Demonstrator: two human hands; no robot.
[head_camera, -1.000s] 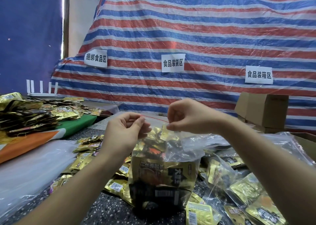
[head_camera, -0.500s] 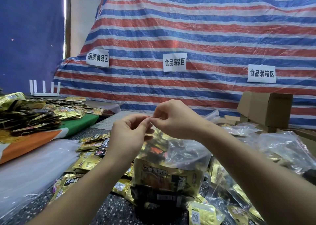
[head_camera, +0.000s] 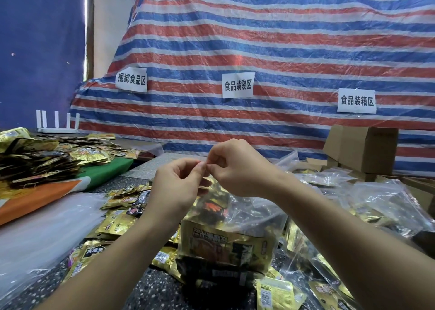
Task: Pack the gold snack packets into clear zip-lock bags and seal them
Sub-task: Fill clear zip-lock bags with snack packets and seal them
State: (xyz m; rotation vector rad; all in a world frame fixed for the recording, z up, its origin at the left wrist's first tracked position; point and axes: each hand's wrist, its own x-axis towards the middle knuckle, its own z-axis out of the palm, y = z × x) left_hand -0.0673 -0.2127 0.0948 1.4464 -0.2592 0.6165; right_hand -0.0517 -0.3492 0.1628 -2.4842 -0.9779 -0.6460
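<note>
I pinch the zip-lock bag's (head_camera: 237, 218) top with left hand (head_camera: 179, 187) and right hand (head_camera: 237, 168), fingertips meeting. Stuffed with gold packets (head_camera: 219, 246), it stands mid-desk (head_camera: 150, 291). Sealing underway; next, press along the strip.

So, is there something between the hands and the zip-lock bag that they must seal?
Nothing visible stands between them. The left hand and the right hand both already pinch the top edge of the filled zip-lock bag, fingertips meeting at its seal strip. Loose gold packets lie around it on the table, not in the way.
</note>
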